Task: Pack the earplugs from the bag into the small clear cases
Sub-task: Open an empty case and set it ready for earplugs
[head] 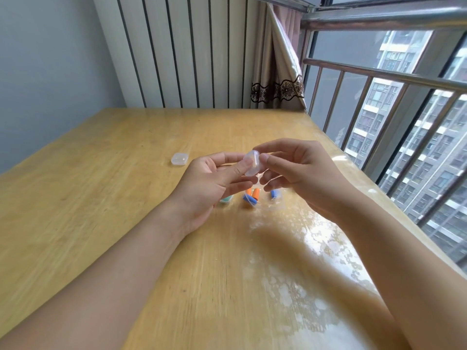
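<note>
your left hand [209, 180] and right hand [298, 173] together pinch a small clear plastic case [252, 163] above the pale wooden table [101, 198]. just below it lie orange and blue foam earplugs [251, 195]. beyond and left sits a second clear case [179, 158].

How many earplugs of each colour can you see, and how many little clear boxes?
Orange earplugs: 2
Blue earplugs: 2 showing
Green earplugs: 1 showing, partly behind the left hand
Clear cases: 2, one on the table, one held
Total: 7
</note>
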{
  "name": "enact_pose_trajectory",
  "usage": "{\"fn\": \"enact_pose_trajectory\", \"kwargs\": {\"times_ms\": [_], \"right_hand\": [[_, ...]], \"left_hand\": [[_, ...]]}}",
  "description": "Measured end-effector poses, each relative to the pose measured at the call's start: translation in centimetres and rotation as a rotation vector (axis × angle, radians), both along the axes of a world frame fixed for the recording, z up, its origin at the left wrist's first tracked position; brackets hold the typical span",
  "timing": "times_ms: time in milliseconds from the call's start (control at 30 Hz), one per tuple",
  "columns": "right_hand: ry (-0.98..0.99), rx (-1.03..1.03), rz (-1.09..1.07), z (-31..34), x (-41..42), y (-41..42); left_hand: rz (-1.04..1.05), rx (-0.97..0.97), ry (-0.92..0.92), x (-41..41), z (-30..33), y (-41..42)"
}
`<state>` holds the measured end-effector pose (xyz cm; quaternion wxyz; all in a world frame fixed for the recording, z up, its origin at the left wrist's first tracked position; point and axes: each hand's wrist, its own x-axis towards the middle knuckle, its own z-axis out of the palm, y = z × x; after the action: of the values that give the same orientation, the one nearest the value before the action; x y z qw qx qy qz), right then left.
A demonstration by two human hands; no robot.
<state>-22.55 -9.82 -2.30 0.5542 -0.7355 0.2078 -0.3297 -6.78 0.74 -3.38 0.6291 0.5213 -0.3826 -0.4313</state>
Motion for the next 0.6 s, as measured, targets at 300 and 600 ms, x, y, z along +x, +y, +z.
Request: {"fn": "enact_pose_trajectory", "kwargs": {"times_ms": [300,600], "right_hand": [[0.016,-0.014,-0.006,0.1,0.1,0.5],[0.066,-0.196,-0.12,-0.3,0.5,1.1]], "left_hand": [[0.153,-0.019,-0.371,-0.7,0.0,0.4],[0.146,-0.01,-0.425,-0.8,0.1,0.7]]}}
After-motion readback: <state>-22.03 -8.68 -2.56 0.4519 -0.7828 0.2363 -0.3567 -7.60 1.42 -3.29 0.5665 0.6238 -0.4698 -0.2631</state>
